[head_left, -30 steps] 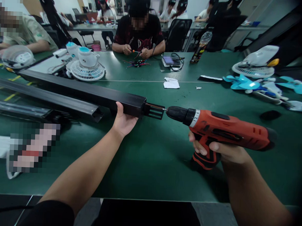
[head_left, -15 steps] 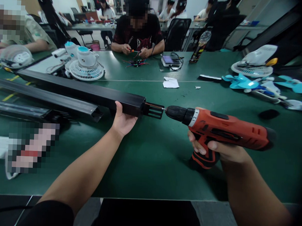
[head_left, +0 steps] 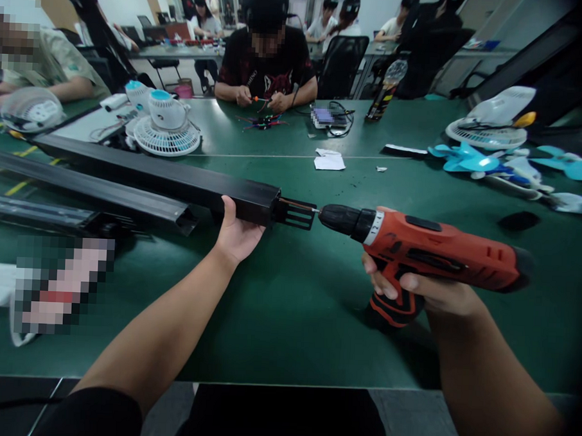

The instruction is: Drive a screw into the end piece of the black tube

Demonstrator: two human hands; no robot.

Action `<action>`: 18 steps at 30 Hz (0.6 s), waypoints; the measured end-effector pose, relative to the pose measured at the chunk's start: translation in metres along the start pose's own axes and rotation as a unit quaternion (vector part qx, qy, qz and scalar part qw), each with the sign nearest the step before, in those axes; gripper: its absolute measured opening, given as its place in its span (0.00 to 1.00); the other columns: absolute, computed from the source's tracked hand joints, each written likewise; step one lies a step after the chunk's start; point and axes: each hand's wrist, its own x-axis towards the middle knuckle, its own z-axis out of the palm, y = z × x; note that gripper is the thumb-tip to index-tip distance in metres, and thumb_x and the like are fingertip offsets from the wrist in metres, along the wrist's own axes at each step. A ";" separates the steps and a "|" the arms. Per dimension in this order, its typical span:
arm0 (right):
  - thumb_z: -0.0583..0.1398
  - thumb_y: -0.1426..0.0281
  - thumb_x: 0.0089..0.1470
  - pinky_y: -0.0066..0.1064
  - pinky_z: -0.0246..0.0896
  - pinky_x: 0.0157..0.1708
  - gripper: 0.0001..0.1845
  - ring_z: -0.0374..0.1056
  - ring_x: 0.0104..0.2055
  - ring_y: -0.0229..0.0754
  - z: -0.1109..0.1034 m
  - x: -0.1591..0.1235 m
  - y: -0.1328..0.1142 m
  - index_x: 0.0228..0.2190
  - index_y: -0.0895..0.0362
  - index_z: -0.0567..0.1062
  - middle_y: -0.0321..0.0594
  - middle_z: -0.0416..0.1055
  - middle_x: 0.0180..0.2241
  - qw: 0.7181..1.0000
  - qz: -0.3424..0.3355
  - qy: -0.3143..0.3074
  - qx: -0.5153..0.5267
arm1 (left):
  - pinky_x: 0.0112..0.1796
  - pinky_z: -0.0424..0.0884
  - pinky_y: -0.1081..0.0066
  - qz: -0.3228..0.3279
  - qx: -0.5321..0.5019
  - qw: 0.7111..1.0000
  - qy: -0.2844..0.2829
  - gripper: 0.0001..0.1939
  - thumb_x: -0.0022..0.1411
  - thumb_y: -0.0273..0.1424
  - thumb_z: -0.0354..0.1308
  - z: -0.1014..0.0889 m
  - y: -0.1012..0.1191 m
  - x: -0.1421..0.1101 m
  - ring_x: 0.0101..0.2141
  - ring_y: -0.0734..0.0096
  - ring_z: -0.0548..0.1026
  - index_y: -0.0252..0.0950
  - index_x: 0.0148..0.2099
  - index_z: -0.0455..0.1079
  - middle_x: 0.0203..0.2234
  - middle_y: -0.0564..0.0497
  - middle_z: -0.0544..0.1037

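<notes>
The half-curled left hand (head_left: 240, 239) cups the black beam (head_left: 186, 180), long axis toward nine o'clock, while the right hand (head_left: 439, 292), closed round the drill (head_left: 444, 236), points its bit (head_left: 317, 210) at the beam's three-o'clock end.

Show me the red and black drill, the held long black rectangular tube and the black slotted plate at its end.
Red and black drill (head_left: 444, 243): head view, on its red housing.
Long black rectangular tube (head_left: 177, 174): head view, midway along its top.
Black slotted plate (head_left: 296, 216): head view, slotted section.
</notes>
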 end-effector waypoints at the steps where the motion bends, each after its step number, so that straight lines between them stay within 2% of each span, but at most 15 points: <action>1: 0.82 0.56 0.70 0.35 0.88 0.29 0.25 0.78 0.25 0.38 0.000 0.000 0.000 0.64 0.45 0.91 0.43 0.90 0.46 1.000 0.000 -0.003 -0.007 | 0.76 0.83 0.52 -0.001 -0.001 1.000 -0.002 0.47 0.86 0.66 0.62 -0.001 0.000 0.000 0.72 0.47 0.88 0.40 0.88 0.70 0.65 0.39 0.92; 4: 0.81 0.54 0.71 0.34 0.88 0.29 0.21 0.77 0.25 0.37 -0.002 0.002 0.000 0.59 0.49 0.94 0.44 0.89 0.45 1.000 -0.003 -0.013 -0.021 | 0.76 0.82 0.54 -0.001 0.009 1.000 0.006 0.47 0.86 0.67 0.61 0.001 0.000 -0.001 0.71 0.48 0.88 0.40 0.88 0.71 0.65 0.39 0.92; 10: 0.81 0.54 0.71 0.33 0.88 0.29 0.19 0.77 0.25 0.37 -0.002 0.003 0.001 0.56 0.51 0.94 0.44 0.88 0.44 1.000 -0.002 -0.011 -0.020 | 0.72 0.84 0.59 0.011 0.029 0.999 0.033 0.47 0.88 0.68 0.55 0.012 -0.001 -0.005 0.67 0.52 0.90 0.39 0.86 0.73 0.63 0.41 0.93; 14: 0.81 0.54 0.70 0.34 0.87 0.28 0.20 0.77 0.25 0.38 -0.002 0.001 0.000 0.56 0.50 0.94 0.44 0.88 0.44 1.000 0.000 -0.004 -0.020 | 0.71 0.85 0.58 0.008 0.032 0.999 0.034 0.48 0.86 0.69 0.58 0.009 0.000 -0.003 0.69 0.50 0.89 0.39 0.87 0.73 0.64 0.40 0.93; 18: 0.81 0.54 0.70 0.34 0.87 0.28 0.21 0.78 0.25 0.38 -0.004 0.001 0.000 0.57 0.51 0.94 0.45 0.89 0.45 1.000 -0.004 -0.013 -0.020 | 0.74 0.84 0.55 -0.003 0.008 1.000 0.004 0.48 0.84 0.68 0.63 0.000 0.000 0.000 0.71 0.47 0.88 0.41 0.88 0.71 0.65 0.40 0.92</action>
